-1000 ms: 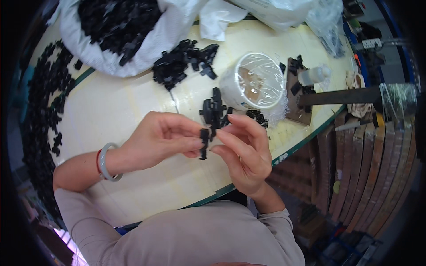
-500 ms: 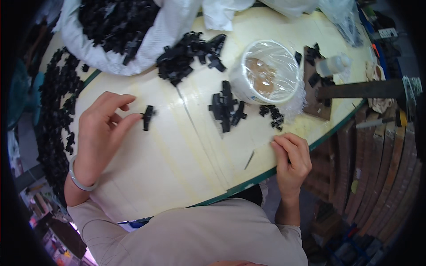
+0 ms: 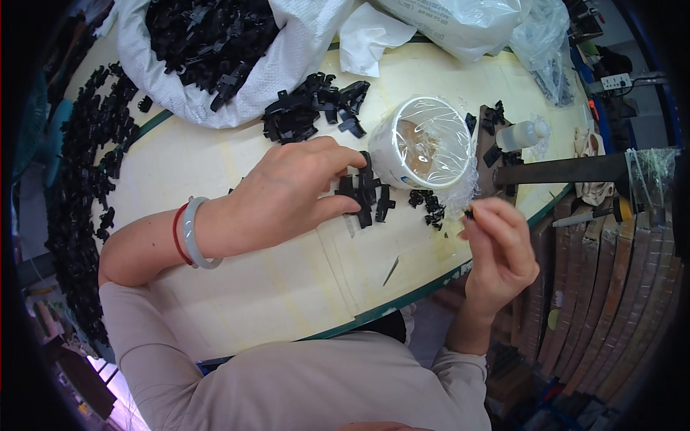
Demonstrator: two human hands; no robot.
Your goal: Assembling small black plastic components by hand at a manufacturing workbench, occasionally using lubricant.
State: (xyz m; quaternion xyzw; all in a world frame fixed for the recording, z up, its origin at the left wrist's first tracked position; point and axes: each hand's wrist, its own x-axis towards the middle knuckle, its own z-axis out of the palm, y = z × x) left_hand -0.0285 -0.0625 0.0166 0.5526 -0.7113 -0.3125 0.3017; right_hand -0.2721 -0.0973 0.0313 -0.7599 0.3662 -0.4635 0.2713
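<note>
My left hand (image 3: 287, 188) is over the middle of the table, thumb and forefinger apart around the edge of a small cluster of black plastic parts (image 3: 365, 197). Its forefinger appears to touch the upper part of the cluster. Over the right table edge, my right hand (image 3: 501, 253) pinches a small black plastic piece (image 3: 469, 214) between thumb and fingertips. Close to it lies a little pile of small black pieces (image 3: 429, 207). Behind my left wrist, only a speck of another black part shows.
A white tub (image 3: 388, 152) covered with clear film stands beyond the cluster. A white woven sack (image 3: 302, 43) of black parts and a loose black heap (image 3: 298, 111) lie at the back. A thin metal strip (image 3: 391, 271) rests near the front edge. A dark metal bar (image 3: 560, 171) juts in from the right.
My left hand has moved right, from the single black part on the left to the cluster. My right hand has shifted slightly, and a small black piece now shows at its fingertips.
</note>
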